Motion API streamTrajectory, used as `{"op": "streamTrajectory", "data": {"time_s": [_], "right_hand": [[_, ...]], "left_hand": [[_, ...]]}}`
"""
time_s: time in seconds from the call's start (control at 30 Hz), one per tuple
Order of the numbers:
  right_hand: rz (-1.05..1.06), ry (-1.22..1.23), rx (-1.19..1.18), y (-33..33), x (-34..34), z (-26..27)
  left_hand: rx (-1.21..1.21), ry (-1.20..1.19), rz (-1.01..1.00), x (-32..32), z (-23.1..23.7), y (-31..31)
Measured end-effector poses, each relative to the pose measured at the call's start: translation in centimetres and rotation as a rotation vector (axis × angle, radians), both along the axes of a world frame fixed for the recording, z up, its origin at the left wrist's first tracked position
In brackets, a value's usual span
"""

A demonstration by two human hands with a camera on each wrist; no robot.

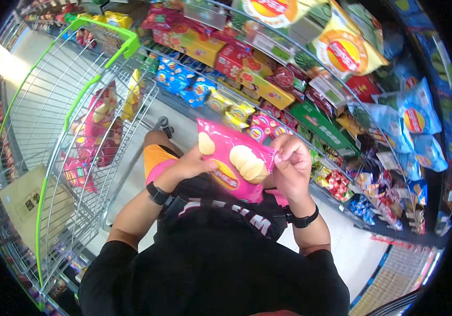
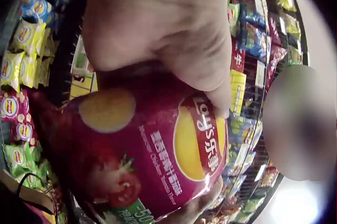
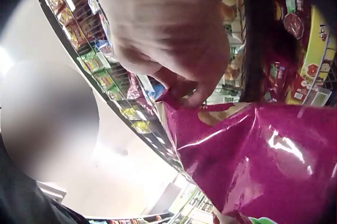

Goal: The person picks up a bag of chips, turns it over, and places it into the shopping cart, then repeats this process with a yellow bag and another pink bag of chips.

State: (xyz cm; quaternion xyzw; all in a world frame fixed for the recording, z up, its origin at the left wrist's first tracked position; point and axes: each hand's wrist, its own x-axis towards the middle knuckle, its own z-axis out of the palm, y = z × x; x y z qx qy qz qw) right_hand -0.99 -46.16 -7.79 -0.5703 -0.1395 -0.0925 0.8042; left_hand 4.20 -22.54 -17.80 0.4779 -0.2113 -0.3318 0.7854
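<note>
1. Two hands hold one pink chip bag up in front of the black shirt, between the shopping cart and the lower edge of the shelf.
2. The left hand grips the bag's left side, thumb lying on the printed front.
3. The right hand pinches the bag's right edge between thumb and fingers.
4. Printed on the bag are chips, tomatoes and a round yellow logo with a red band.
5. Several pink and red bags lie inside the cart, towards its side edge nearest the person; a yellow bag stands against that edge, nearer the green handle.
6. Brown cardboard with a printed code sits at the cart's opposite end.
7. Blue bags and small yellow bags line the shelf's lower front edge.
</note>
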Motion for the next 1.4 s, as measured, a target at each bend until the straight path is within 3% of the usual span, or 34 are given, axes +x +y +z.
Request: {"op": "streamTrajectory", "data": {"time_s": [0.03, 0.13, 0.23, 0.37, 0.6, 0.77, 0.97, 1.2, 1.33, 1.4], "right_hand": [[-0.025, 0.023, 0.025, -0.6, -0.5, 0.2], [-0.079, 0.119, 0.112, -1.9, -1.9, 0.3], [-0.163, 0.212, 0.046, -2.4, -2.6, -0.8], [0.071, 0.246, -0.056, -0.9, -3.4, -3.0], [0.164, 0.428, -0.132, 0.6, -3.5, -5.6], [0.144, 0.393, -0.179, 0.8, -3.1, -5.5], [0.172, 0.387, -0.134, 0.4, -3.1, -6.7], [0.158, 0.376, -0.017, 1.4, -3.1, -7.4], [0.095, 0.538, -0.042, 1.5, -3.0, -7.6], [0.057, 0.585, 0.063, 1.4, -2.7, -8.0]], "left_hand": [[0.039, -0.074, -0.032, -0.2, 0.8, -0.9], [-0.004, 0.012, -0.100, -0.6, 2.6, -2.2], [-0.004, 0.061, -0.016, -1.2, 2.9, -2.2], [0.114, 0.013, 0.070, -2.1, 3.0, -1.6], [0.189, -0.024, 0.172, -3.4, 3.2, -0.1], [0.134, -0.045, 0.207, -3.5, 3.2, 0.2], [0.356, -0.106, 0.264, -3.3, 3.0, 0.1], [0.197, 0.081, 0.445, -2.4, 3.7, -1.5], [0.113, 0.098, 0.371, -2.0, 2.6, -1.2], [0.155, 0.054, 0.289, -2.1, 3.7, -1.3]]}}
